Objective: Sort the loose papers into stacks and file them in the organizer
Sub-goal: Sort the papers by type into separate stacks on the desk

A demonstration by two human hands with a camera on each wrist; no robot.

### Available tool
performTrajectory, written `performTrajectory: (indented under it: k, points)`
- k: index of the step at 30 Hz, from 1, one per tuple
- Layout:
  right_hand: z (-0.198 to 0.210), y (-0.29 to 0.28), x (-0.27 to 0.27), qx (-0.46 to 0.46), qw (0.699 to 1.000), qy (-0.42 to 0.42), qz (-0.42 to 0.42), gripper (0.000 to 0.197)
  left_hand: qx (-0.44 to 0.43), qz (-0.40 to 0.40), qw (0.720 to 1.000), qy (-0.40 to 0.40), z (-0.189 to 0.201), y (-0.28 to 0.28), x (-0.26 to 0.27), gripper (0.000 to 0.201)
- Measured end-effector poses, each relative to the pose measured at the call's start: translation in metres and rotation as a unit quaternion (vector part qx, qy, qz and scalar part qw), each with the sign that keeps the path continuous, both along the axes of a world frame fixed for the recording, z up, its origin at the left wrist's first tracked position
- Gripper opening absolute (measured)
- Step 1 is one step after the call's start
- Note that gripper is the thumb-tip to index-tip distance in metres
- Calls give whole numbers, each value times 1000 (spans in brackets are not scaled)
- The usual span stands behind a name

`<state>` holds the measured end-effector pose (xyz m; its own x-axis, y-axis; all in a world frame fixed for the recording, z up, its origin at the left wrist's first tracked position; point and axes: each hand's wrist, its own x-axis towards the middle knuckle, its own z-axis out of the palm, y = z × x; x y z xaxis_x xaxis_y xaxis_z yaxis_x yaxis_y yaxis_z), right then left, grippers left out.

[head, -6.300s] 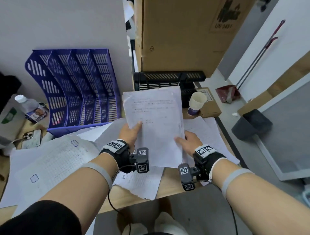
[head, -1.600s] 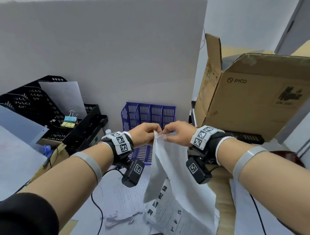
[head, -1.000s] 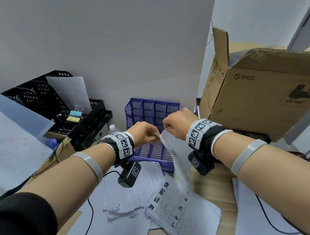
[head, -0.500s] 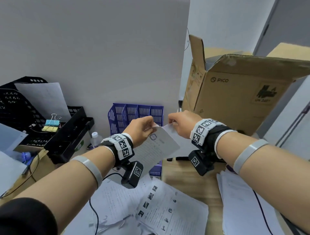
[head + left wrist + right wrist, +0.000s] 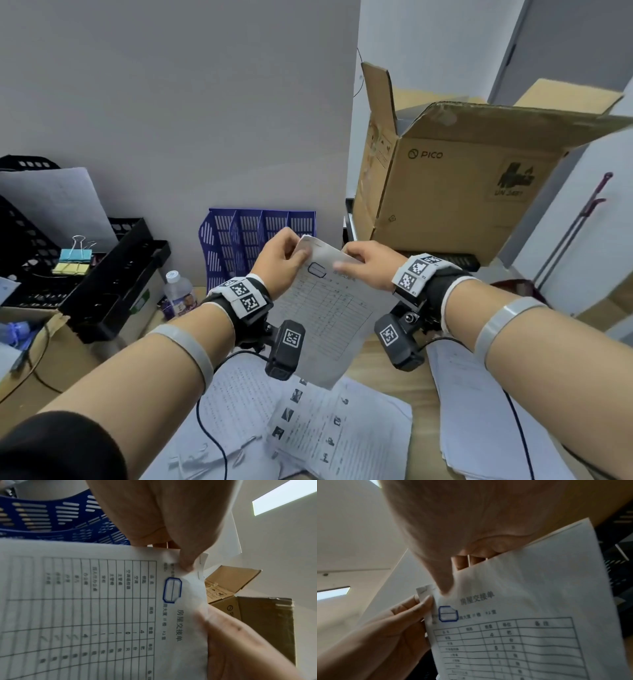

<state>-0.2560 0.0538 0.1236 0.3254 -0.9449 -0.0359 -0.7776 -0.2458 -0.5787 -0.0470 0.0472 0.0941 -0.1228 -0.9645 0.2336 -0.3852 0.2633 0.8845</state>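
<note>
I hold a stapled set of white sheets with a printed table (image 5: pixel 325 315) up in the air above the desk. My left hand (image 5: pixel 281 263) pinches its top left corner, thumb on the front. My right hand (image 5: pixel 363 267) pinches the top edge just to the right. The wrist views show the table form (image 5: pixel 102 608) (image 5: pixel 522 628) with a blue stamped box and staples at the corner. A blue slotted organizer (image 5: pixel 257 240) stands against the wall right behind the hands. More loose papers (image 5: pixel 339 431) lie on the desk below.
An open cardboard box (image 5: pixel 462 192) stands at the right, close to my right hand. Black trays (image 5: pixel 113 274) with binder clips and a sheet sit at the left, with a water bottle (image 5: pixel 178 291) beside them. A paper stack (image 5: pixel 479 421) lies at the right.
The held papers have turned from hanging edge-on to facing me, with the table side visible. Both hands stayed together at the top corner, in front of the blue organizer.
</note>
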Motion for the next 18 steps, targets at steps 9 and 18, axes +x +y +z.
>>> performTrajectory:
  k: [9, 18]
  points:
    - [-12, 0, -22, 5, 998, 0, -69, 13, 199, -90, 966, 135, -35, 9, 11, 28]
    - [-136, 30, -40, 261, 938, -174, -148, 14, 313, 93, 900, 290, -107, 30, 19, 28]
